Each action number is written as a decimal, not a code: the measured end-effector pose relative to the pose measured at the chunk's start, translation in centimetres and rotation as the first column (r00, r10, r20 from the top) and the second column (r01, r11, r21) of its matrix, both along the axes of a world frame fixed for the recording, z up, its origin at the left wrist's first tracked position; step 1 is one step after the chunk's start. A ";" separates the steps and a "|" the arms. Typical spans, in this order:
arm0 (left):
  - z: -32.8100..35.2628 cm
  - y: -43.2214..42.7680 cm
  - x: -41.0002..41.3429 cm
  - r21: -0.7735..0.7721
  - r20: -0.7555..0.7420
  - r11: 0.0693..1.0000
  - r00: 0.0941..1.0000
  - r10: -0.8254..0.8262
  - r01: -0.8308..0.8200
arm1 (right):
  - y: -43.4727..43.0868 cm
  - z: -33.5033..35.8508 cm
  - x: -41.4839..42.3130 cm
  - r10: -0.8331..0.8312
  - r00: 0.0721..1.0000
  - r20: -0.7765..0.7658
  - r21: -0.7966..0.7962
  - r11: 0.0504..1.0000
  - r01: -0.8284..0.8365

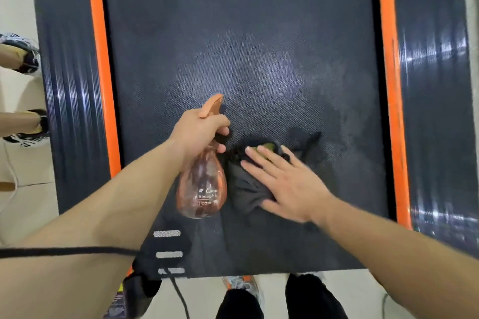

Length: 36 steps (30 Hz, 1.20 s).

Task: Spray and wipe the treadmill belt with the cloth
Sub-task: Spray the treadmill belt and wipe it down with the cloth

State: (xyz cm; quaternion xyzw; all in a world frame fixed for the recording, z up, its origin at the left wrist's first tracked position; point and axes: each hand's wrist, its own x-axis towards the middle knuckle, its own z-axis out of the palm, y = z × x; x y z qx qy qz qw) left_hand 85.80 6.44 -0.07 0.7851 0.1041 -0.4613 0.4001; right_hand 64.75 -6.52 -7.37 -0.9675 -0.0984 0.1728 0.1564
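The dark textured treadmill belt point(246, 46) fills the middle of the view, with paler damp patches near its centre. My left hand point(199, 134) grips the neck of an orange translucent spray bottle point(201, 189), a finger curled at its trigger, the nozzle pointing up the belt. Just right of the bottle a crumpled dark grey cloth point(246, 189) lies on the belt. My right hand point(285, 181) presses flat on the cloth with straight, spread fingers.
Orange strips point(102, 72) point(391, 85) and glossy black side rails point(70, 85) border the belt. Another person's feet in patterned shoes point(26, 54) stand on the floor at the left. A black cord point(77, 251) crosses my left forearm. My own legs stand at the belt's near end.
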 end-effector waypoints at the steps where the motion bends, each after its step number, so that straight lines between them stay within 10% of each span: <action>1: 0.1 0.0 -0.4 -0.012 -0.022 1.000 1.000 0.001 -0.001 | -1.5 -0.2 0.9 0.064 0.998 -0.020 -0.008 0.998 -0.064; 10: -0.9 -2.6 -2.2 -0.071 -0.077 0.997 0.996 -0.048 0.043 | -10.5 -0.3 8.6 -0.568 0.823 -0.015 -0.145 0.815 0.561; 22: 0.6 -9.5 -9.8 -0.111 -0.123 0.960 0.955 -0.269 0.256 | 1.1 0.9 -14.0 -0.775 0.619 -0.126 -0.174 0.631 0.756; 36: 0.4 -13.0 -11.0 -0.107 -0.049 0.959 0.962 -0.269 0.263 | -1.0 1.1 -12.1 -0.739 0.663 -0.121 -0.096 0.673 0.733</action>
